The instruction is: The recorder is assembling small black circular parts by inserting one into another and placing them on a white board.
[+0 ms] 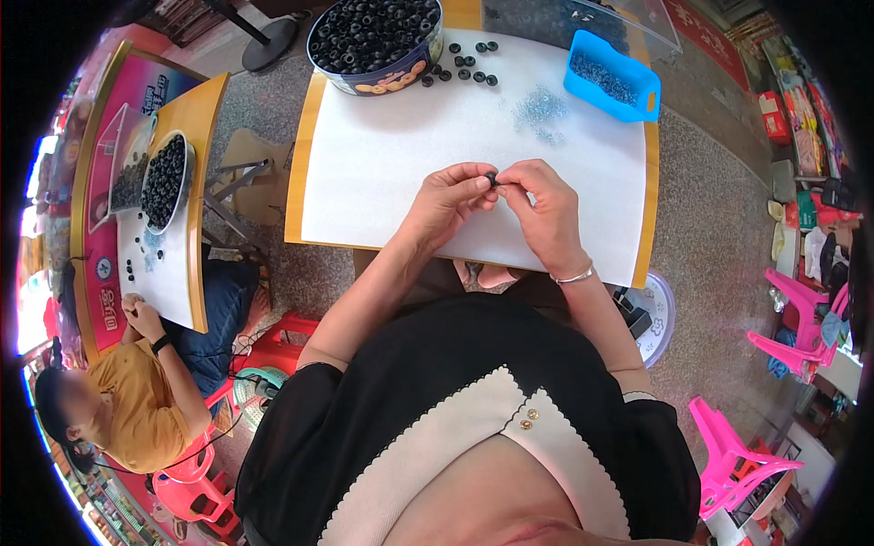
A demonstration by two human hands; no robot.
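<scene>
My left hand (444, 202) holds a small black ring-shaped piece (492, 177) between thumb and fingers, above the near part of a white-covered table (373, 168). Against the same piece, my right hand (549, 214) is closed in a pinch; whatever lies between its fingertips is too small to make out. Several similar black pieces (465, 75) lie loose beside a round dark-blue tin (433, 56) heaped with more of them. Tiny bluish bits (541, 113) are scattered on the white sheet, left of a blue plastic tray (643, 104) that contains more such bits.
A clear plastic box (651, 25) stands at the far right edge. To the left, another person (146, 400) sits at a second table (214, 118) with a bowl (188, 173) of black pieces. Pink chairs (719, 446) and a red stool (287, 341) are nearby.
</scene>
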